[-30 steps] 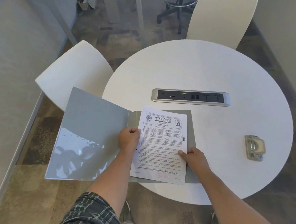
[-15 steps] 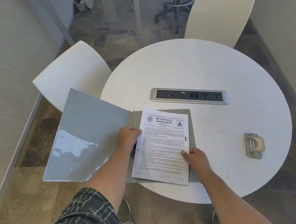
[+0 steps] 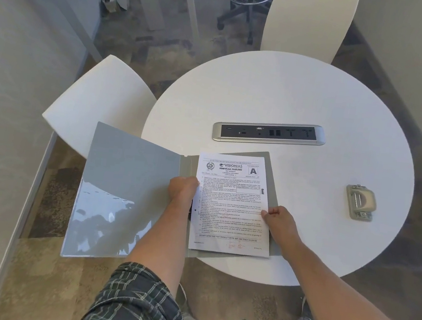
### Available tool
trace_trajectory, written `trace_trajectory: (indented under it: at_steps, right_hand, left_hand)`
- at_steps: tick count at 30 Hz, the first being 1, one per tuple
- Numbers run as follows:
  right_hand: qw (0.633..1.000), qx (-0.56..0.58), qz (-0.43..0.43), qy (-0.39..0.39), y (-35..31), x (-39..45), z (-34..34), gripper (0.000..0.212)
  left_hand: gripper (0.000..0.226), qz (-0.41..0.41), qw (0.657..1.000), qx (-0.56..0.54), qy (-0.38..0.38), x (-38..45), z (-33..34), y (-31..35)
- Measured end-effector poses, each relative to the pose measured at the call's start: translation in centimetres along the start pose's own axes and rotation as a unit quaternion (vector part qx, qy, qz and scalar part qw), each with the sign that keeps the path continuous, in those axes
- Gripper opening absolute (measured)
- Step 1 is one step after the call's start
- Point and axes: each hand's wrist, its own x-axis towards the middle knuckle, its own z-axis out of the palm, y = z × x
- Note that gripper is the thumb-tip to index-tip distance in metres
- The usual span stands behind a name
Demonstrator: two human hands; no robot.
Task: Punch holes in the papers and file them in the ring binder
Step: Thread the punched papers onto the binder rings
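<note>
A grey ring binder point(image 3: 125, 191) lies open at the near left edge of the round white table point(image 3: 306, 97), its front cover hanging out past the rim. A printed paper stack point(image 3: 231, 202) rests on the binder's right half, with a punched hole showing at its left margin. My left hand point(image 3: 183, 191) grips the stack's left edge by the spine, hiding the rings. My right hand point(image 3: 278, 221) pinches the stack's right edge. A beige hole punch point(image 3: 360, 202) sits on the table to the right, well apart from both hands.
A silver socket strip point(image 3: 269, 133) is set in the table just beyond the binder. One white chair point(image 3: 99, 102) stands at the left, another white chair point(image 3: 309, 19) at the far side. A black stool base point(image 3: 248, 3) stands on the carpet beyond.
The paper stack has shifted slightly right and squared up on the binder's right half. Both hands stay on its edges. The hole punch has not moved.
</note>
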Motion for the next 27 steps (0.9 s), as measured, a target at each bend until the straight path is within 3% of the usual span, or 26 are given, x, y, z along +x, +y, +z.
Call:
trace_trajectory:
  at_steps: [5, 13, 20, 27]
  right_hand:
    - [0.999, 0.028, -0.018, -0.025, -0.2, -0.2, 0.0, 0.029]
    - [0.999, 0.014, -0.031, -0.042, 0.4, -0.5, -0.5, 0.02]
    - [0.999, 0.009, -0.024, -0.047, 0.6, -0.2, -0.4, 0.019]
    - [0.999, 0.012, -0.018, -0.04, 0.3, -0.5, -0.3, 0.014]
  left_hand:
    - [0.004, 0.0, 1.0, 0.015, 0.001, 0.3, 0.0, 0.3]
    - [0.007, 0.017, 0.992, 0.125, -0.011, 1.4, -0.4, 0.8]
    - [0.012, 0.104, 0.98, 0.172, -0.005, 1.0, -0.7, -0.8]
    - [0.019, 0.136, 0.978, 0.16, -0.018, -0.4, -1.3, -1.6]
